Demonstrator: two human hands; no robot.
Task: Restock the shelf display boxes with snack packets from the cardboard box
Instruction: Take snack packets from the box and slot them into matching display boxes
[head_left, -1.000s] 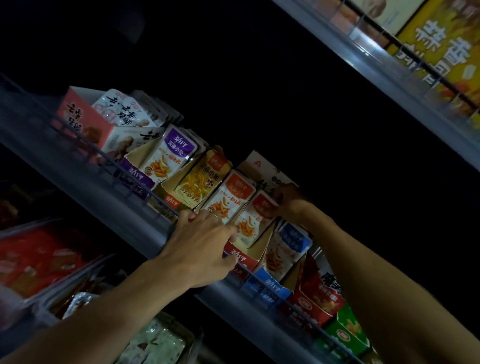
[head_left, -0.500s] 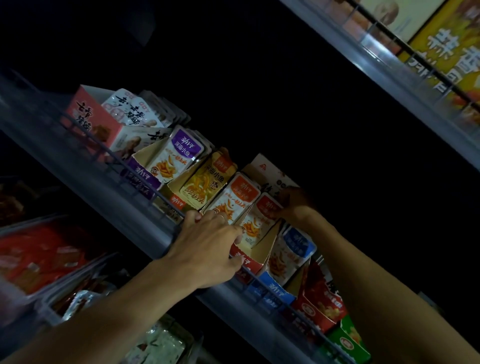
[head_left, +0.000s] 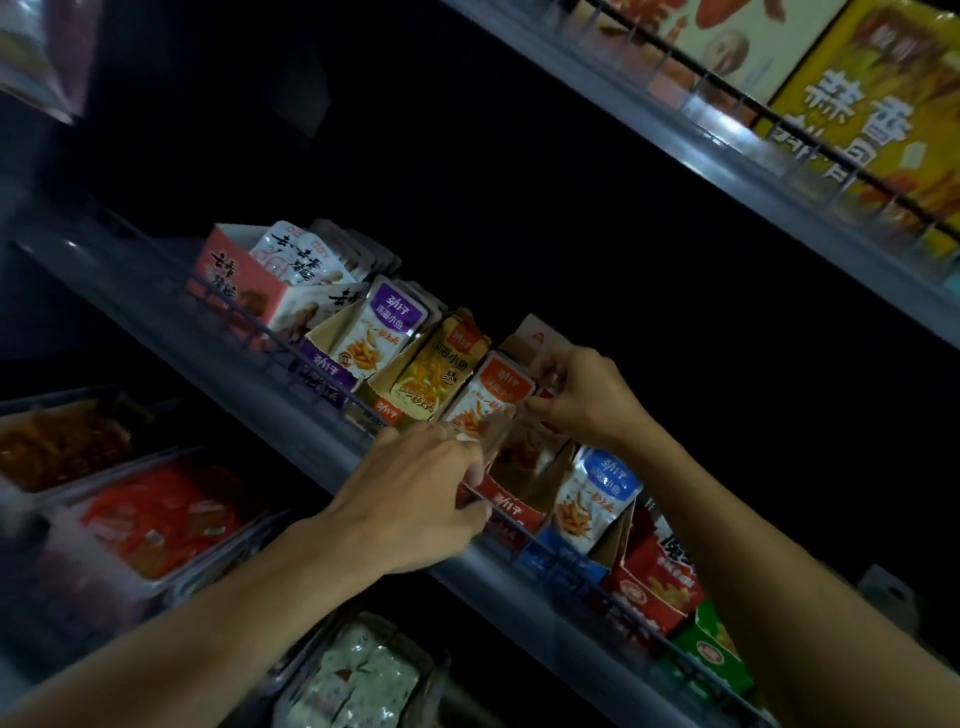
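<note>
dim store shelving surrounds us, the middle shelf (head_left: 156, 312) carrying a slanted row of display boxes. our right hand (head_left: 587, 395), a moment ago tucked deep behind the packets, has drawn forward and now pinches the top of a packet in the red display box (head_left: 511, 512). our left hand (head_left: 415, 499) has slid right, fingers curled against that box's front; what it holds we cannot tell. we judge the orange-topped packet (head_left: 493, 395) nearly seated. no cardboard box shows.

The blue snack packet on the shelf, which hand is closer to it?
Right. The right hand is just above the blue packet, at the red-topped packets beside it. The left hand is farther off to its left, at the red display box's front.
</note>
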